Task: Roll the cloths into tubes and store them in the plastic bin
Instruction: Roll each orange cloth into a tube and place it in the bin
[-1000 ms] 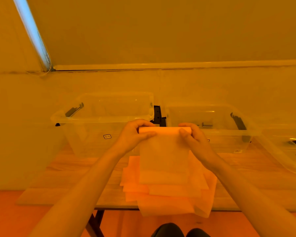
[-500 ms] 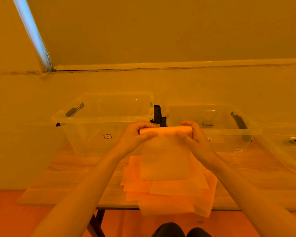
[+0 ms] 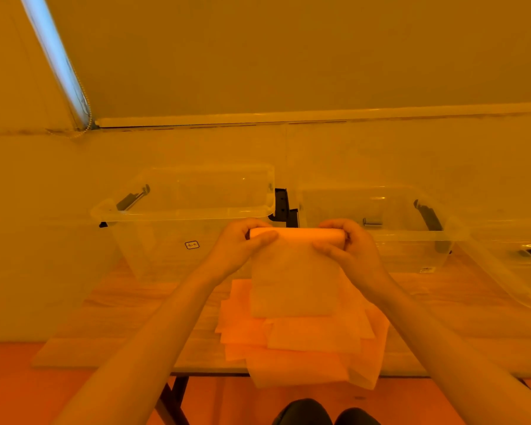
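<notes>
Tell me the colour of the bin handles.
Black. The handles on the clear plastic bins show dark in the head view, though orange lighting tints everything.

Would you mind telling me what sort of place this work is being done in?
Probably a plain indoor workroom or recording setup: a wooden table against a bare wall, clear plastic bins lined along it, and a stack of cloths for rolling.

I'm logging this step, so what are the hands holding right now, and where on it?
Both hands grip a partly rolled cloth: left hand at the roll's left end, right hand at its right end.
</notes>
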